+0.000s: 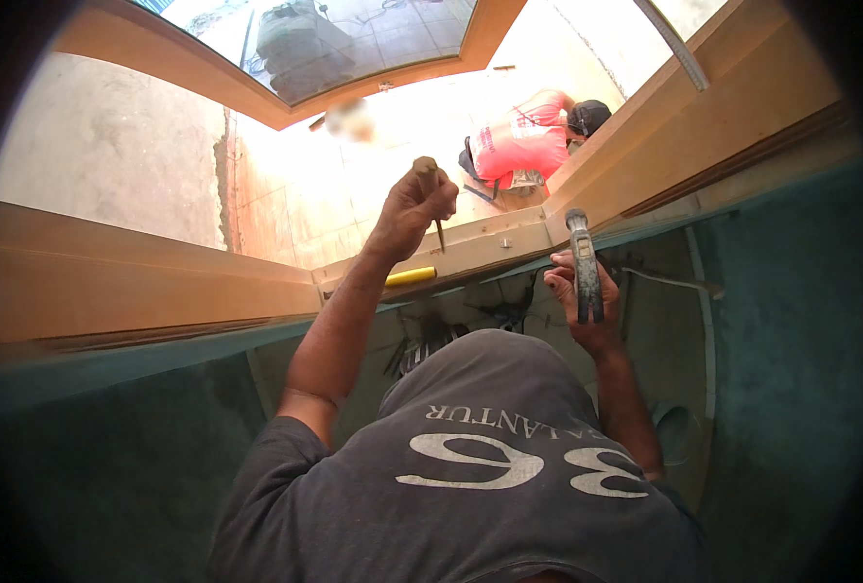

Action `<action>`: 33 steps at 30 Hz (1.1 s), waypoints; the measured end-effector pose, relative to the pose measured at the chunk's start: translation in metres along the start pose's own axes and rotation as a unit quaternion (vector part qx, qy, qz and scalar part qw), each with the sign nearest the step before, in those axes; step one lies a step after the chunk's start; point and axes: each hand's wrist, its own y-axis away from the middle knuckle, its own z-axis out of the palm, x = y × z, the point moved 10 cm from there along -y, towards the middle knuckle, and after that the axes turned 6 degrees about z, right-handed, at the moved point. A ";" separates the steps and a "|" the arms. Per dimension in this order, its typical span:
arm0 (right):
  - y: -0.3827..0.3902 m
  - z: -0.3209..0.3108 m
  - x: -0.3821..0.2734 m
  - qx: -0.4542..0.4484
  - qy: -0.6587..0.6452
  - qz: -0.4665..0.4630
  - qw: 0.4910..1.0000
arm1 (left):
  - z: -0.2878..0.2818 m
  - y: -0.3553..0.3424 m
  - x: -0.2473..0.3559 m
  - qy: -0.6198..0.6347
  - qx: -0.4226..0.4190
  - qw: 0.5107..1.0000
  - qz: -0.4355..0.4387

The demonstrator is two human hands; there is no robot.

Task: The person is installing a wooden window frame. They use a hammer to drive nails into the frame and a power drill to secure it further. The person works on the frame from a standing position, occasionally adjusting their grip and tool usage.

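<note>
Raised over the wooden window sill (470,240), my left hand (414,207) is closed around a slim pointed tool (438,233), its tip angled downward; I cannot tell exactly what kind. My right hand (572,296), to the right and lower, grips a claw hammer (581,260) with a worn metal head. The hammer's handle is mostly hidden beneath the head. A yellow cylindrical object (410,276) lies on the sill below my left hand, and a small pale piece (506,243) sits farther right along it.
An open glazed wooden sash (354,49) hangs at the top. A co-worker in pink (519,136) bends down on the tiled floor beyond the opening. Wooden jambs (130,272) flank me. Below the sill are dark tools (427,345) and a round container (673,432).
</note>
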 end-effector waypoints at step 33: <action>0.027 0.015 0.032 -0.012 0.068 0.080 0.994 | -0.048 -0.001 -0.016 -0.134 0.126 0.981 -0.066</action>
